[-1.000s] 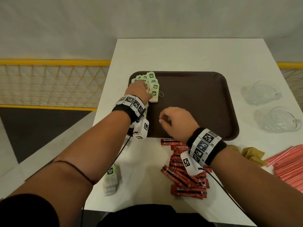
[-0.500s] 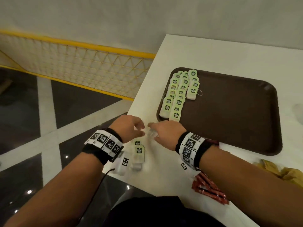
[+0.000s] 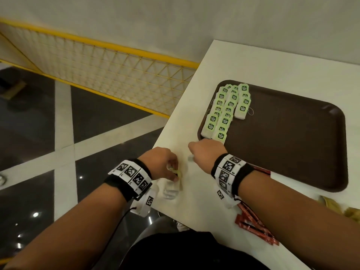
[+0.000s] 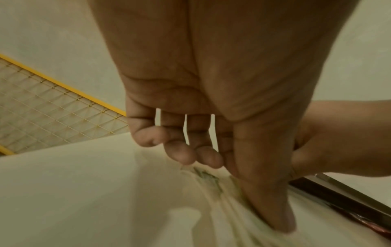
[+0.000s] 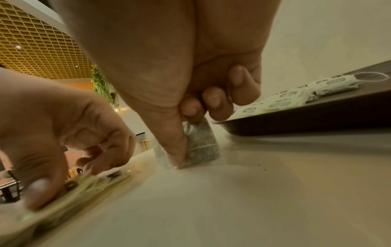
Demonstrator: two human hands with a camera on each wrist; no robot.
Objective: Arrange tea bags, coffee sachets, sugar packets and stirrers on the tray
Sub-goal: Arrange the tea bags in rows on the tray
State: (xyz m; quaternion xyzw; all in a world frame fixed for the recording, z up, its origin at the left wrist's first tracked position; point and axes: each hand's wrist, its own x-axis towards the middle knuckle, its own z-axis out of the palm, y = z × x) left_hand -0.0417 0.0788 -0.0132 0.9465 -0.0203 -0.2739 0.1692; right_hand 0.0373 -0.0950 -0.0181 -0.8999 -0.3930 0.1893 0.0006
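Observation:
A brown tray (image 3: 292, 145) lies on the white table (image 3: 253, 67), with several green-tagged tea bags (image 3: 226, 112) in rows at its left end. A small pile of tea bags (image 3: 171, 190) sits at the table's near-left edge. My left hand (image 3: 174, 172) is on this pile, thumb and curled fingers pinching a bag's tag; the left wrist view shows the thumb (image 4: 268, 200) lying along the pile (image 4: 207, 177). Just right of it, my right hand (image 3: 191, 155) pinches one tea bag (image 5: 203, 142) that stands upright on the table beside the tray's corner (image 5: 296, 120).
Red coffee sachets (image 3: 253, 227) lie under my right forearm near the front edge. Brown sugar packets (image 3: 342, 209) sit at the far right. The table's left edge drops to a dark floor (image 3: 35, 133), with a yellow mesh fence (image 3: 109, 61) beyond.
Both hands left the tray and came to the tea bag pile at the near-left edge. The view swung left. My right hand now pinches one bag; the left closed on the pile.

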